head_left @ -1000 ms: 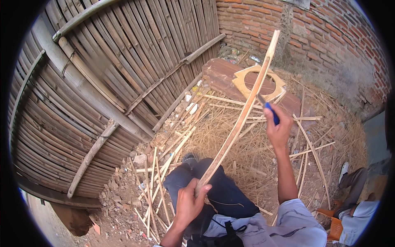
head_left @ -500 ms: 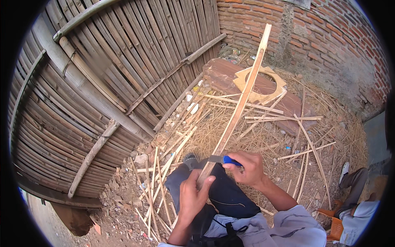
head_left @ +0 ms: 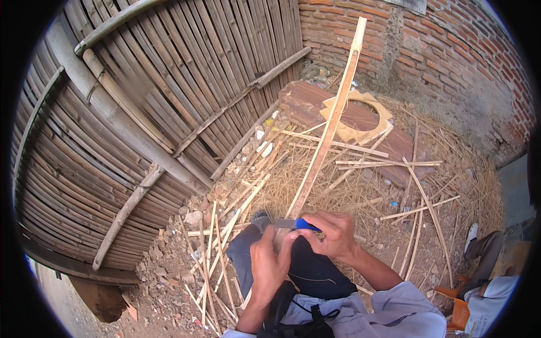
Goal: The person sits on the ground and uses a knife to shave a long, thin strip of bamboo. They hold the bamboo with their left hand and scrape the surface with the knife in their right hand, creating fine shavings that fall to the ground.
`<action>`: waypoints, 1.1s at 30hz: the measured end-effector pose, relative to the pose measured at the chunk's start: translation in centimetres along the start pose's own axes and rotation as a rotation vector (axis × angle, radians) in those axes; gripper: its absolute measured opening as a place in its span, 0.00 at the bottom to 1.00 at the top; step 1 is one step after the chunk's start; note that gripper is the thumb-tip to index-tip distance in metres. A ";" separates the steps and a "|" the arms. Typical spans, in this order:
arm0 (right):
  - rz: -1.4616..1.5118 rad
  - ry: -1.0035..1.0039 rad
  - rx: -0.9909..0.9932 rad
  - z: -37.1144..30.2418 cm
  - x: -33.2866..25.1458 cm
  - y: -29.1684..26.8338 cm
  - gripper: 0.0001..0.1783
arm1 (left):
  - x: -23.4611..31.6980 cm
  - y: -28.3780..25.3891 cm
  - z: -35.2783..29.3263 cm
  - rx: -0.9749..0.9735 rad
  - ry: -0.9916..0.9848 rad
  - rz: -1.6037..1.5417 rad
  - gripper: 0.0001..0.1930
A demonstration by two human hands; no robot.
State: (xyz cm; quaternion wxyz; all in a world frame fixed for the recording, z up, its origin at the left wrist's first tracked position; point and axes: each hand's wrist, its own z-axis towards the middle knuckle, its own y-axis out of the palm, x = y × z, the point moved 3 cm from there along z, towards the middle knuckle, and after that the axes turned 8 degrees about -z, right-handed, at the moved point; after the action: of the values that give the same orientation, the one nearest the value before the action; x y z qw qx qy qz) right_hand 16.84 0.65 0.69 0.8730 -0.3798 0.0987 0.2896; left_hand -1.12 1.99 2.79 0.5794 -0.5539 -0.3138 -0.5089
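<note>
A long split bamboo strip (head_left: 322, 155) runs from my lap up and away toward the brick wall. My left hand (head_left: 267, 260) is closed around its near end, above my dark trousers. In my right hand (head_left: 333, 235) is a knife (head_left: 308, 225) with a blue handle, fingers wrapped round it. Its short grey blade lies crosswise over the strip, just ahead of my left fingers. My left thumb is up close to the blade and handle; whether it presses on them I cannot tell.
Cut bamboo strips (head_left: 389, 163) lie scattered over straw and rubble. Behind them, a brown board (head_left: 394, 149) carries a pale ring-shaped piece (head_left: 383, 110). A bamboo wall (head_left: 186, 73) stands left, a brick wall (head_left: 451, 73) behind. Someone sits on an orange chair (head_left: 459, 312) at right.
Both the knife and my right hand have moved left and slightly nearer me along the strip. The strip's far end has risen a little. My left thumb has come up beside the knife.
</note>
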 end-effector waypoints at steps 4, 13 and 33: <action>-0.066 0.035 0.101 0.5 1.6 -0.5 0.15 | -0.8 -0.2 -0.7 -0.016 -0.058 0.040 0.10; -0.211 0.518 0.525 4.1 17.2 -11.2 0.20 | -3.6 -3.9 -5.6 -0.141 -0.234 0.079 0.12; 0.124 0.059 0.046 -1.1 -0.1 0.5 0.14 | 0.1 0.3 0.0 -0.076 -0.012 -0.100 0.19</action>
State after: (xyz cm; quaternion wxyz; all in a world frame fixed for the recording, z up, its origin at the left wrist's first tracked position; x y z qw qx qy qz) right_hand 16.56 0.08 -0.31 0.8586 -0.3610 0.1543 0.3297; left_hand -0.81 1.91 2.77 0.5300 -0.5622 -0.3250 -0.5453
